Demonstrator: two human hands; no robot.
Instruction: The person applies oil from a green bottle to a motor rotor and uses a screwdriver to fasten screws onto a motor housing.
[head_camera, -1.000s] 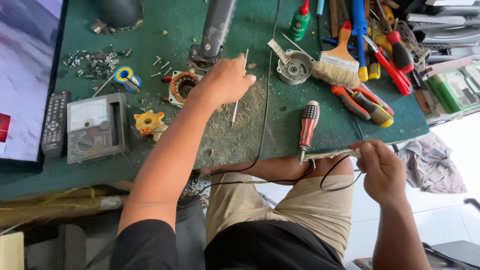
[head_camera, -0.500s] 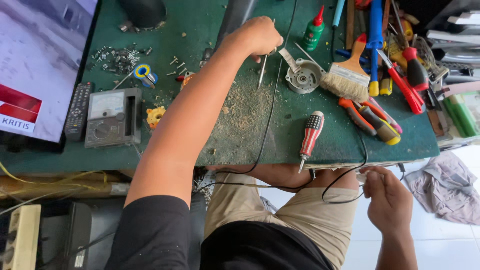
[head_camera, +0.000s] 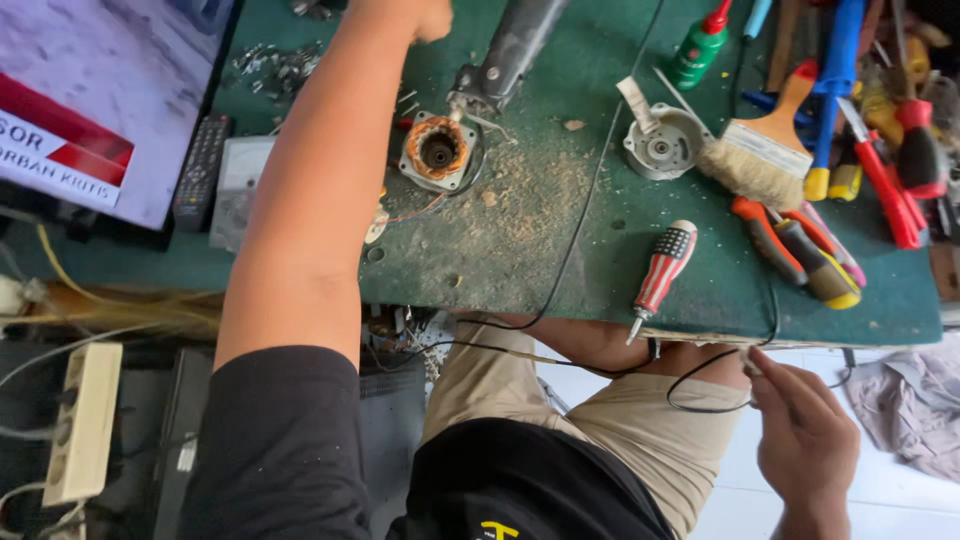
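Single head-worn view, looking steeply down from close above over the green felt-topped workbench (head_camera: 600, 250) edge onto the wearer's lap; no second view

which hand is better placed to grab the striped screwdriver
Right. The right hand sits just below the table edge near the striped screwdriver, pinching a black wire; the left hand is stretched far across the table.

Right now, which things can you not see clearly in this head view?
- Left hand: cut off by the top edge, so its grasp is hidden.
- Right hand: seen from behind; the end of the black cable at its fingertips is too small to identify.
- Tools at the right: overlapping, partly cut off.
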